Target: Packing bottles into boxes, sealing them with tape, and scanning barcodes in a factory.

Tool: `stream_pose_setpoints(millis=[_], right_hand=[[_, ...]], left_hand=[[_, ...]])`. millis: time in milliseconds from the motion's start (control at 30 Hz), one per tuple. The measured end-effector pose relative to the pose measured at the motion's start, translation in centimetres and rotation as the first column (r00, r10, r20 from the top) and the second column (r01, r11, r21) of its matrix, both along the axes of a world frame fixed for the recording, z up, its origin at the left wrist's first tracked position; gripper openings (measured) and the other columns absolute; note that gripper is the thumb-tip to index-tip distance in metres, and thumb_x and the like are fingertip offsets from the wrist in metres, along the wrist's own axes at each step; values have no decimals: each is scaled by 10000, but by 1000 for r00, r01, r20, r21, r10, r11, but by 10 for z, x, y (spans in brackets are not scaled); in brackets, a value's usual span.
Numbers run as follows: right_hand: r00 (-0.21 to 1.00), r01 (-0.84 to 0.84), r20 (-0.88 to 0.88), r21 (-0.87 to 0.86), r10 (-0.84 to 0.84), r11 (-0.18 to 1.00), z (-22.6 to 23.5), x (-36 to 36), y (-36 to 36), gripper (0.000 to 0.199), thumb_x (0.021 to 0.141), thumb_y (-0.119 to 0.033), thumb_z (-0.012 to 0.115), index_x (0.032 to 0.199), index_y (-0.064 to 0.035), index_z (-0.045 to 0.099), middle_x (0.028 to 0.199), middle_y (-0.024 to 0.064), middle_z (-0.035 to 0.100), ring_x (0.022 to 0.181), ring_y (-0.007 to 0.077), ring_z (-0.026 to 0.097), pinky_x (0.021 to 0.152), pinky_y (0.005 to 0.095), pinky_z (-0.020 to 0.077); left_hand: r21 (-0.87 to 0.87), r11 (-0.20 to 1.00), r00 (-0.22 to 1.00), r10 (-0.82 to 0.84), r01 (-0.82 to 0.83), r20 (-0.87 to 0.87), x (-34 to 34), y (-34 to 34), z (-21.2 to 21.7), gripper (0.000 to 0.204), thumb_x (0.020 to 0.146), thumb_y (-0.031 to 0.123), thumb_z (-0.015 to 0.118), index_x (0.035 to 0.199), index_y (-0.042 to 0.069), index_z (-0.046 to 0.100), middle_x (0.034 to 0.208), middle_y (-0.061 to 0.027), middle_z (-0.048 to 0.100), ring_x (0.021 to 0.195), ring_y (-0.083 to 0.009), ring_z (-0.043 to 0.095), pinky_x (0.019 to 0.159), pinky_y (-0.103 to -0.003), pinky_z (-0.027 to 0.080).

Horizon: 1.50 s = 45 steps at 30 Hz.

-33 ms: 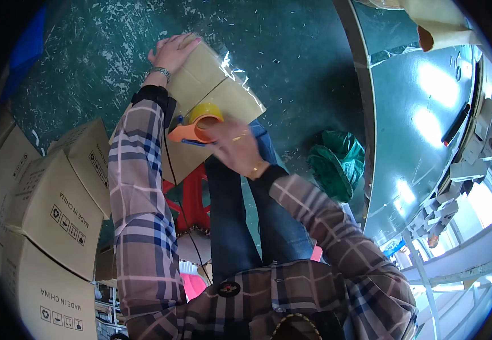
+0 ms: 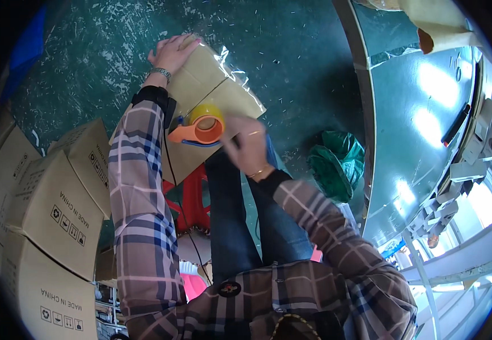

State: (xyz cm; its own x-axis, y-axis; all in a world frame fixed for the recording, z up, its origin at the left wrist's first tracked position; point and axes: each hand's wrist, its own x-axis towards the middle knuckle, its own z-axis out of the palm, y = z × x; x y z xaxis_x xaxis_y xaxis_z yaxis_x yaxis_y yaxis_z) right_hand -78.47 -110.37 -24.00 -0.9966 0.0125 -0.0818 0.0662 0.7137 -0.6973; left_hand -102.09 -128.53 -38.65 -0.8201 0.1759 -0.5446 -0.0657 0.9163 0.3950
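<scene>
A brown cardboard box [image 2: 200, 71] lies in front of me, a strip of shiny clear tape [image 2: 237, 76] along its far right edge. My left hand [image 2: 172, 54] rests at the box's far left corner, fingers stretched out across it. An orange tape dispenser [image 2: 178, 134] with a yellowish tape roll [image 2: 205, 110] sits on the near part of the box, touched by neither hand. Just right of the dispenser is my right hand [image 2: 250, 146], its fingers smeared by motion. I cannot make out anything in it.
Printed cardboard cartons [image 2: 59, 209] are stacked at my left. A red stool [image 2: 194, 198] stands beneath the box. On the green floor to the right lies a green plastic bag [image 2: 336, 164], beside a curved-looking table [image 2: 396, 147]. A thin black cord [image 2: 181, 207] hangs near my left arm.
My right hand has come off the tape dispenser and moved slightly right, uncovering the dispenser's right side. My left hand, the box and the dispenser look unmoved.
</scene>
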Motion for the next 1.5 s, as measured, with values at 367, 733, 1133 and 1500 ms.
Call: stream_pose_setpoints(millis=[367,733,1133,1500], right_hand=[[497,844,745,-535,-446,47,-100,25,70,652,908,-63,751,1461,70,433,1292,132,646,1201,194,607,1067,332,461],[229,927,804,-351,-549,-128,-97,12,79,272,916,-132,763,1174,-81,692,1218,55,693,1138,178,640,987,358,505],[129,940,812,-283,-569,-190,-101,5,79,221,868,-146,815,1056,-112,704,1080,4,736,1020,122,665,815,315,540],[34,983,776,-138,-630,-117,-105,-12,80,249,807,-222,880,910,-108,684,860,-10,679,786,103,641,615,276,536]], left_hand=[[97,995,999,16,-19,28,-10,24,-5,723,844,790,507,1402,339,599,1491,45,531,1442,-244,357,1155,-619,141],[581,776,968,170,-246,184,-21,29,-9,505,821,488,791,1251,242,688,1260,-27,704,1134,-205,659,1035,-386,435],[610,769,981,126,-191,148,-33,41,-12,293,802,366,819,979,137,773,1028,-87,681,980,-236,665,897,-333,522],[469,860,977,209,-199,32,-32,54,-6,270,785,364,804,880,114,770,881,-54,645,840,-240,657,792,-347,521]])
